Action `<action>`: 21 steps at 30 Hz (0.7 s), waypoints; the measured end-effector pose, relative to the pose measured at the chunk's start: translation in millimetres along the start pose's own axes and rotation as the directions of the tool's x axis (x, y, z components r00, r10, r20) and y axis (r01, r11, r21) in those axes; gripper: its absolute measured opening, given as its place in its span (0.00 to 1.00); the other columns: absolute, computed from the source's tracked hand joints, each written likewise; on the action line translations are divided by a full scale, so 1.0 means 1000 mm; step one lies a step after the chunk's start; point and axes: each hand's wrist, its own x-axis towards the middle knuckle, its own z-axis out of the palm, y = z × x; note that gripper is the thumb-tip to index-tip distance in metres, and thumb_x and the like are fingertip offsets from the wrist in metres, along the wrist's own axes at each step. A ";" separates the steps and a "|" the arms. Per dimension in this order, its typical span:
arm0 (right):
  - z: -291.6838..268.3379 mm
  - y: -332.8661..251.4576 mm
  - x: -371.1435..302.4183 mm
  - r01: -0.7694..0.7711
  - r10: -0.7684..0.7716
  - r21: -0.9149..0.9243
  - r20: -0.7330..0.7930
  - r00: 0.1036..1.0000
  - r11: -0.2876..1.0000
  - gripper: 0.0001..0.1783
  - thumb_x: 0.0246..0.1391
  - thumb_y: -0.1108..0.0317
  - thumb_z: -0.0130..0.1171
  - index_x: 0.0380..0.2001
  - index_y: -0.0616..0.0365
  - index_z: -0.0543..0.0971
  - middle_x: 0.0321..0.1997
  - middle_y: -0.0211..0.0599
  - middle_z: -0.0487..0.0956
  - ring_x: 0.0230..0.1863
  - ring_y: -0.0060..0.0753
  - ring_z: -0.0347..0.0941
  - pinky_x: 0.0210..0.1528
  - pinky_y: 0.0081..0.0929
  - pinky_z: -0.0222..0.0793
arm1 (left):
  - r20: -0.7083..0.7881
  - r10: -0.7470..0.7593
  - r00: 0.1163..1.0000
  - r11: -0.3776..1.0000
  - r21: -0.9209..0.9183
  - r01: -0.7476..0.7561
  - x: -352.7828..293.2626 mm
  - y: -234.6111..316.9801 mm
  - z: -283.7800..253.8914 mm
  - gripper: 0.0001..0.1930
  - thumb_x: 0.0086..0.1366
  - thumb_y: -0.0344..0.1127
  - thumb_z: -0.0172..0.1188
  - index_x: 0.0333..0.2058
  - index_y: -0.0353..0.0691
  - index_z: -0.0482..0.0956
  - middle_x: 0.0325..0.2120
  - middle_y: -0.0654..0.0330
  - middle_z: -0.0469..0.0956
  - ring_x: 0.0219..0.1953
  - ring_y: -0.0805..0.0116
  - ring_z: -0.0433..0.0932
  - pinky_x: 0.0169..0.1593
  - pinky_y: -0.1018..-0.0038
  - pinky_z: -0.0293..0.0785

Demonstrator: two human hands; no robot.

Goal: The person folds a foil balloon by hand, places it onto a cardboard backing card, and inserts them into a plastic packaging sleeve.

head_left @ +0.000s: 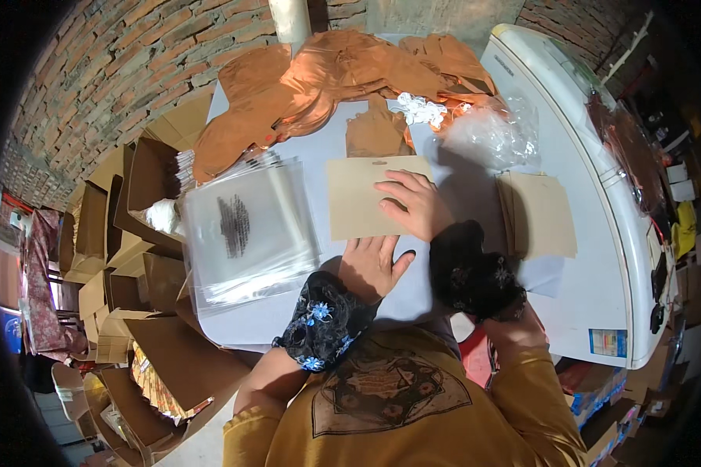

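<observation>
A beige card point(354, 198) with a small slot near its top edge lies on the white table in front of me. My right hand point(419, 206) rests on the card's right side, fingers stretched out and thumb apart. At the card's lower edge is my left hand point(370, 271), its fingers straight and thumb spread; whether the fingertips reach under the card I cannot tell. A folded orange-brown fabric piece point(375, 132) shows just beyond the card's far edge. Left of my hands sits a stack of clear plastic bags point(280, 226) with a dark printed patch.
Orange-brown garments point(327, 74) heap along the table's far side. White plastic pieces point(420, 110) and crumpled clear plastic point(498, 136) lie nearby. More beige cards point(549, 214) are at right, beside a white appliance point(607, 233). Open cardboard boxes point(183, 354) crowd the left.
</observation>
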 end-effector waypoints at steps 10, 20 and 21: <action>-0.002 0.004 0.000 -0.060 0.057 0.030 0.080 0.995 0.998 0.19 0.60 0.58 0.59 0.53 0.49 0.79 0.62 0.38 0.74 0.63 0.49 0.67 0.64 0.41 0.64 | 0.062 -0.009 0.998 0.997 0.082 0.004 -0.007 0.003 0.000 0.32 0.71 0.57 0.48 0.61 0.35 0.68 0.61 0.51 0.66 0.67 0.51 0.59 0.68 0.45 0.50; 0.003 -0.003 -0.002 -0.016 0.015 -0.022 -0.020 1.000 1.000 0.20 0.51 0.59 0.67 0.48 0.49 0.83 0.56 0.36 0.78 0.59 0.45 0.71 0.60 0.42 0.67 | 0.053 -0.004 0.999 0.996 0.092 0.000 -0.010 0.003 -0.005 0.31 0.72 0.56 0.47 0.61 0.36 0.68 0.60 0.51 0.67 0.67 0.52 0.59 0.69 0.48 0.50; 0.005 -0.003 -0.003 -0.014 0.012 -0.042 -0.036 0.999 0.999 0.20 0.51 0.59 0.67 0.48 0.49 0.82 0.56 0.36 0.78 0.60 0.46 0.70 0.60 0.42 0.67 | 0.039 0.012 0.999 0.996 0.082 -0.015 -0.010 0.003 -0.006 0.31 0.72 0.56 0.47 0.61 0.36 0.68 0.60 0.51 0.67 0.67 0.52 0.60 0.69 0.49 0.50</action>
